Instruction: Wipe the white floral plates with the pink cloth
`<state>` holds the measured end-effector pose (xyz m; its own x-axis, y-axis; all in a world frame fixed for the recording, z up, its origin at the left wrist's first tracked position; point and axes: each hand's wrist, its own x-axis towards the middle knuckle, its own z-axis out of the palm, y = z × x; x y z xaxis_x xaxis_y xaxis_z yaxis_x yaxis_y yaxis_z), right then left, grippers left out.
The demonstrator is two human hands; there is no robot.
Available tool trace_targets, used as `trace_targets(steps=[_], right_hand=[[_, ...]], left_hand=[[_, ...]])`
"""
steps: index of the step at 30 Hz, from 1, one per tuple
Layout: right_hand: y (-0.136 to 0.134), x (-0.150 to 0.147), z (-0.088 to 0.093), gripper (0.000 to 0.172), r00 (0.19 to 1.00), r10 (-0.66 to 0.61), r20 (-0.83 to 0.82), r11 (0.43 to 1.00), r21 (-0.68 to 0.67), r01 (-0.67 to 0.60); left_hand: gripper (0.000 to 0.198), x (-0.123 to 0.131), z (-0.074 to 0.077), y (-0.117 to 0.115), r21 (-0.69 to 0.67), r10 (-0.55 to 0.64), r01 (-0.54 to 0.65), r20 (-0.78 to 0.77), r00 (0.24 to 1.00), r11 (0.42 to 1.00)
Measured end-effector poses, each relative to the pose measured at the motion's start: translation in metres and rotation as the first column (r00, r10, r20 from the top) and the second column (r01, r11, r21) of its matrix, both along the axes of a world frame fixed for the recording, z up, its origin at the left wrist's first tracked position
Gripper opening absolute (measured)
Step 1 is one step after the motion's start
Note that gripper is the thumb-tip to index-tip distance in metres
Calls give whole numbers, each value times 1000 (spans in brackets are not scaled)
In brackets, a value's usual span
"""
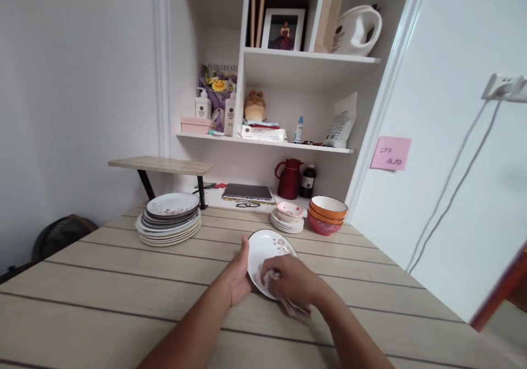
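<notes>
My left hand (237,275) grips the left rim of a small white plate (265,248) with a floral print, held tilted just above the wooden table (102,281). My right hand (294,281) is closed on a crumpled pale cloth (294,307) and presses it against the plate's lower face. Part of the cloth hangs out below the right hand.
A stack of several plates (169,223) sits at the table's far left. A short stack of small saucers with a pink bowl (288,216) and orange bowls (328,214) stand at the back. Shelves with a red jug (289,179), bottles and a laptop are behind.
</notes>
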<state>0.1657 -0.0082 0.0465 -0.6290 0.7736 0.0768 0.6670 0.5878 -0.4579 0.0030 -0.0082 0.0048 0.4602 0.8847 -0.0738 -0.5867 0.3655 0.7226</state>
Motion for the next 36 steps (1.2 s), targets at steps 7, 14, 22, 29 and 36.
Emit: trace_targets(steps=[7,14,22,29,36], right_hand=[[25,-26,-9,29,923,-314,-225,907,215,361],[39,6,-13,25,825,-546,-149,799,203,566],[35,-19,-19,26,869,-409,-278,819,309,484],[20,-34,-19,25,944,-116,-307,909,351,226],[22,-32,-16,29,932,-270,-240,844,407,349]], left_hand=[[78,1,-4,0,22,55,-54,-35,998,998],[75,-1,-2,-1,9,20,-20,-30,999,1000],[77,-1,0,-1,-1,71,-71,-72,995,997],[80,0,-4,1,53,24,-23,-11,1000,998],[77,0,-5,0,54,52,-55,43,998,997]])
